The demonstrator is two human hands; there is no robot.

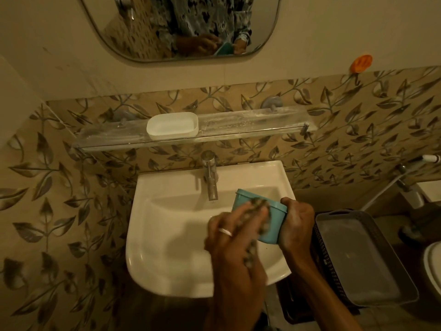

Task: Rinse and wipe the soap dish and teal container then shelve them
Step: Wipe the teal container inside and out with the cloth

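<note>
Both hands work over the sink (pixel 143 235): right hand (pixel 297 222) clamped on the teal container (pixel 262 225), left hand (pixel 235 231) pressing a cloth (pixel 259 211) against it; wet plastic could slip.

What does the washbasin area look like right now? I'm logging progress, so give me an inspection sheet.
Surface: white sink, no water seen running from the tap.
Job's things: white soap dish sits on the glass shelf; teal container held over the sink.
Clutter: dark basket right of the sink; orange holder on the wall.
Hands: left hand presses a patterned cloth on the container; right hand grips its side.
Cables: nothing seen.
Surroundings: mirror above, leaf-pattern tiles.
</note>
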